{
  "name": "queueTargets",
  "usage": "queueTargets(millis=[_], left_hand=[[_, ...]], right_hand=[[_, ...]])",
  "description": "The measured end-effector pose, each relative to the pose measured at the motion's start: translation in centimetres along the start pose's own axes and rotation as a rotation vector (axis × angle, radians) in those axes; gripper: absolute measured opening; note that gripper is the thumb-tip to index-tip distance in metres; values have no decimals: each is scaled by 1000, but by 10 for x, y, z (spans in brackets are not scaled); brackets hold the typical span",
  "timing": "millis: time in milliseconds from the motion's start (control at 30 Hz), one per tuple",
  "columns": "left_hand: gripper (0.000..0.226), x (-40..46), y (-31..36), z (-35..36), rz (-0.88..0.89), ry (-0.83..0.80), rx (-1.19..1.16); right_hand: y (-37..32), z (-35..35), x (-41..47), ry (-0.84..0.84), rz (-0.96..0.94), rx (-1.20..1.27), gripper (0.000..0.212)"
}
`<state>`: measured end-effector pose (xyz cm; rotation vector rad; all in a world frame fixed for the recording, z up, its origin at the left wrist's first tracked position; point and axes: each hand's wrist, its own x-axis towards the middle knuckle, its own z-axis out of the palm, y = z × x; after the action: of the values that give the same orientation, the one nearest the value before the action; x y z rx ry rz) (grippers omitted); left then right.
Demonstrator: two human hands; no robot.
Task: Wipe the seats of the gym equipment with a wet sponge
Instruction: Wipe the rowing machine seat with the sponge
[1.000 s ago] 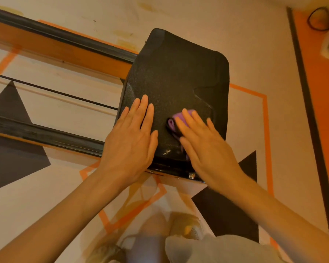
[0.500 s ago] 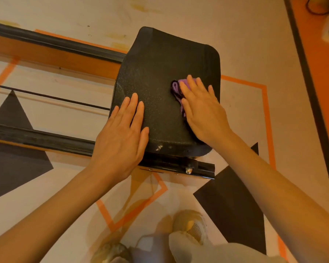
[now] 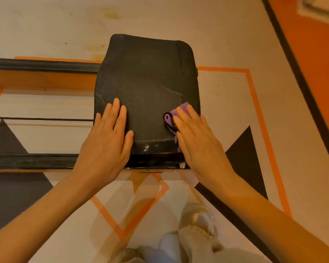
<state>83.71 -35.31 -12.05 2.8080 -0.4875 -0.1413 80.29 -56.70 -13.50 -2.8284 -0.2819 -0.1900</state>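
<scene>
At the far left I see two black metal rails (image 3: 32, 161) of the machine frame running across toward the middle, one near me and one farther up (image 3: 42, 65), with a thin black cable (image 3: 40, 118) stretched between them. Under them lies the floor (image 3: 36, 25), cream with orange lines and dark triangles painted on it.

My left hand (image 3: 106, 141) lies flat on the near left corner of the black seat pad (image 3: 146, 76), fingers straight and close together, palm partly over the pad's left edge. It grasps nothing; it only presses down on the pad.

The seat pad sits in the middle, a textured black cushion with rounded corners and a small scuff on its right half. Its near edge shows a few pale specks, and a black bracket (image 3: 156, 164) runs just below it.

My right hand (image 3: 196, 141) presses on the purple sponge (image 3: 171, 118) at the pad's near right corner, fingers extended over it, not curled round it. The sponge peeks out past the fingertips and beside the thumb, with a dark edge showing.

Below the hands I see pale sneakers (image 3: 198, 223) on the floor. At the far right a black stripe (image 3: 292, 63) borders an orange floor area (image 3: 315, 54).
</scene>
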Motion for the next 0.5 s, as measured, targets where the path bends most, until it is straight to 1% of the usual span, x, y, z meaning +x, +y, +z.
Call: queueTargets(millis=[33, 100, 167, 233, 333, 367, 433, 500], left_hand=[[63, 3, 2, -3, 37, -2, -11], [64, 12, 12, -9, 129, -35, -26], [64, 23, 26, -12, 208, -96, -36], [62, 30, 38, -11, 256, -157, -28], [62, 36, 50, -9, 301, -208, 3], [63, 37, 52, -9, 309, -218, 16], [64, 38, 56, -5, 320, -210, 41], [65, 42, 61, -1, 325, -194, 56]], right_hand=[[0, 0, -12, 21, -17, 46, 48], [4, 2, -9, 51, -19, 96, 47], [3, 3, 6, 71, 43, 197, 46], [-1, -6, 9, 52, 117, 387, 43], [1, -20, -15, 111, 242, 750, 44], [3, -20, -25, 163, 292, 814, 43], [13, -20, -43, 330, 393, 877, 39], [29, -14, -53, 425, 515, 986, 30]])
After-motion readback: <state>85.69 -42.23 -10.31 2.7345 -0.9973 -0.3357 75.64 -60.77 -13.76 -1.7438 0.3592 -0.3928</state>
